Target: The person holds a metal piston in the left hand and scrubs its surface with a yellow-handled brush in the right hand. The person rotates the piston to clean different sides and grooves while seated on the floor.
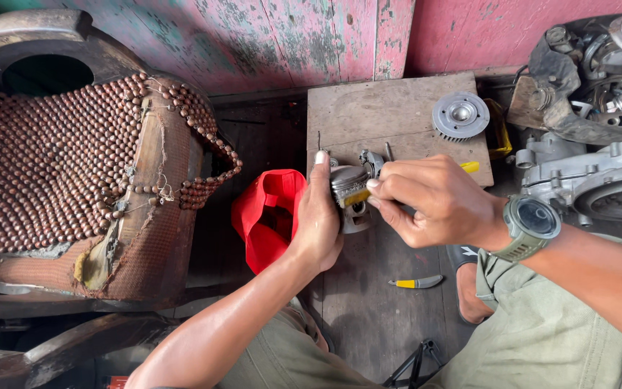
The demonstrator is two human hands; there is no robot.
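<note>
Metal piston (349, 189) sits gripped between left hand (318, 223) and right hand (437, 202).

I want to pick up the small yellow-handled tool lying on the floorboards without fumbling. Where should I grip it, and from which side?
Grip the yellow-handled tool around its yellow handle at the left end, coming straight down from above. It lies flat and nearly level on the wooden floor, with bare boards all round, so fingers probably fit on both long sides. The grey right end tapers and looks harder to hold; the foot sits close beside it.
</note>
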